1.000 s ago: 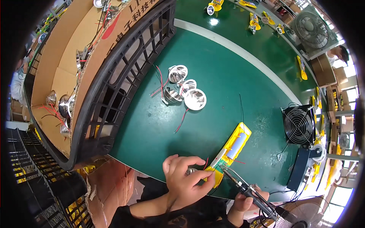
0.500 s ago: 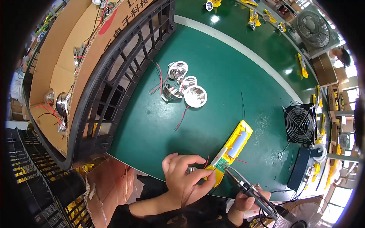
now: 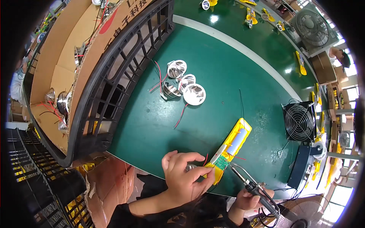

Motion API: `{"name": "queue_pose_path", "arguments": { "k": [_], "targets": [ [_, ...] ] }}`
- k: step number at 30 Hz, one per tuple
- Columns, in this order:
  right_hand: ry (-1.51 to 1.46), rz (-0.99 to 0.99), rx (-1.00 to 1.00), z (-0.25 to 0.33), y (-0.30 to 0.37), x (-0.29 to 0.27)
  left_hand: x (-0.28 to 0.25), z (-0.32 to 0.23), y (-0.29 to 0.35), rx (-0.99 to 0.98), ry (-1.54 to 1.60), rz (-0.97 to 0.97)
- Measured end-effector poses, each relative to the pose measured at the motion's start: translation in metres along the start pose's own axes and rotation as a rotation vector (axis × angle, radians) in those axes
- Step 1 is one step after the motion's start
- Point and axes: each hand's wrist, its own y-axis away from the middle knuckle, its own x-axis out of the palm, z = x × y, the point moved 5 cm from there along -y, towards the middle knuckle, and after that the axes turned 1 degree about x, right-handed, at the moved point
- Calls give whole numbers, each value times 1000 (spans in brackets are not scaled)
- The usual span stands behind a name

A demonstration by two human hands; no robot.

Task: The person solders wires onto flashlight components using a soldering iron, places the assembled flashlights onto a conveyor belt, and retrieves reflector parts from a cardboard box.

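A long yellow plastic housing (image 3: 243, 127) lies slanted on the green table near me. In it sit a blue cylindrical battery cell (image 3: 237, 142) and a small green circuit board (image 3: 221, 162), with thin red wires sticking out. My left hand (image 3: 184, 173) is at the housing's lower end, thumb and forefinger pinched by the board's edge; whatever is between the fingertips is too small to make out. My right hand (image 3: 251, 199) grips a soldering iron (image 3: 251, 186), its tip close to the board's right side. A silver reflector (image 3: 191, 167) is partly hidden behind my left fingers.
Several silver reflector cups (image 3: 194, 94) with red and black wires lie mid-table. A black crate (image 3: 114, 81) with a cardboard box (image 3: 61, 76) of reflectors stands left. To the right are a small black fan (image 3: 300, 121) and a dark box-shaped unit (image 3: 300, 167). Yellow housings (image 3: 301, 64) line the far side.
The soldering iron's tip has shifted slightly up and right, off the board's middle, so more green board shows. My left hand stays nearly in place.
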Motion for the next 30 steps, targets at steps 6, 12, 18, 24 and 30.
{"name": "queue_pose_path", "arguments": {
  "k": [6, 12, 18, 24, 30],
  "targets": [
    [-7, 33, 72, -8, 6, -26, -2, -4, -2, 12, 6, 21],
    [183, -90, 1, -20, 11, -50, -5, -2, 1, 9, 105, 34],
    [293, -103, 46, -26, 16, -61, -5, 1, 8, -60, 262, -23],
    [153, -104, 123, -29, 16, -61, -4, -3, 8, 83, 124, -5],
    [247, -108, -45, -6, 6, -42, 0, -7, 8, 131, 6, -14]
  ]
}}
